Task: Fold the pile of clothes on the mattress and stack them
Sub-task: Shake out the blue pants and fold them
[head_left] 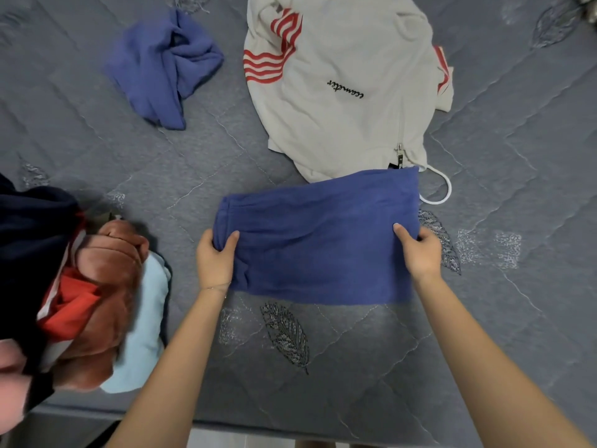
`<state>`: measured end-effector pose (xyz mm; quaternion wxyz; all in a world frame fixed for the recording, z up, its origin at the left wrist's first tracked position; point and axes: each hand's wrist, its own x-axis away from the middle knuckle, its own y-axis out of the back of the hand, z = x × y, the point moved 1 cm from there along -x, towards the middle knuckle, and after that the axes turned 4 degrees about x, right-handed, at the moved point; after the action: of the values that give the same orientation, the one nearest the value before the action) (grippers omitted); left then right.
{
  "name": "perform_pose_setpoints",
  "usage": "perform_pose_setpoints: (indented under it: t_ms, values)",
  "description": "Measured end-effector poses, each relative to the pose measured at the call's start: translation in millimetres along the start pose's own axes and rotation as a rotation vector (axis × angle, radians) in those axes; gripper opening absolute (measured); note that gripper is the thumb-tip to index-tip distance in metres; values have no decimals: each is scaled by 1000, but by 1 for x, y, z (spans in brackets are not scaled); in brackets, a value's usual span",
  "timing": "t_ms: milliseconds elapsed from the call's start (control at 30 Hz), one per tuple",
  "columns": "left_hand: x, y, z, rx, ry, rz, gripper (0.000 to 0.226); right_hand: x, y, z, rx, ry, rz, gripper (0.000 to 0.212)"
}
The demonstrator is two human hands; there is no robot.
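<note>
While the left hand [214,260] and right hand [420,250] each pinch 1 side of the blue garment [316,234] on the mattress [517,286], uneven release would skew the fold.

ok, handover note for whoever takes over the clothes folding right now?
Left hand grips the left edge of the blue knit garment; right hand grips its right edge.
It lies flat, partly folded, on the grey quilted mattress.
To do: finish this fold, then the cream zip jacket with red stripes, the crumpled blue cloth and the mixed heap of dark, rust, red and pale-blue clothes.
No neat stack in view.
</note>
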<state>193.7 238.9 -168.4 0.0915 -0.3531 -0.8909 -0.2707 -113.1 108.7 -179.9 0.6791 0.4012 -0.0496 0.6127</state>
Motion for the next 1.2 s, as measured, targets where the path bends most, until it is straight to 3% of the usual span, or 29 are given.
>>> perform_pose_setpoints:
  t_ms: [200, 333, 367, 433, 500, 600, 667, 733, 800, 900, 967, 1033, 1133, 1200]
  values:
    - [7, 14, -5, 94, -54, 36, 20, 7, 20, 3, -38, 195, -108, 34]
    - [14, 8, 13, -120, -20, 18, 11, 2, 21, -7, 36, 115, -11, 40]
    - [16, 5, 19, -232, -48, -22, 20, 0, 20, -10, 53, 94, 18, 38]
    - [24, -9, 24, -457, -244, -95, 39, -6, 21, -12, 88, 96, 56, 31]
    - [43, -38, 18, -593, -552, -64, 39, -15, 22, -7, 88, 130, 79, 18]
    - [85, -106, 12, -598, -946, 276, 37, -31, 21, 8, -32, 138, 122, 17]
    - [114, -156, 18, -709, -1082, 465, 58, -43, 16, 18, -82, 131, 191, 21]
    - [136, -196, 28, -902, -1042, 558, 85, -53, 12, 22, -75, 122, 241, 25]
    - [143, -219, 28, -991, -947, 548, 92, -59, 12, 24, -44, 129, 238, 27]
    - [143, -232, 22, -924, -863, 459, 59, -61, 16, 26, 22, 223, 187, 22]
    - [144, -228, 23, -696, -901, 368, 26, -56, 19, 27, 49, 282, 173, 22]
    - [144, -215, 16, -417, -846, 347, 12, -47, 21, 33, 45, 317, 164, 24]
    - [148, -177, -2, 3, -477, 291, 18, -21, 11, 52, 30, 391, 142, 30]
    - [150, -143, -12, 251, -193, 203, 8, 5, -7, 69, 37, 469, 176, 30]
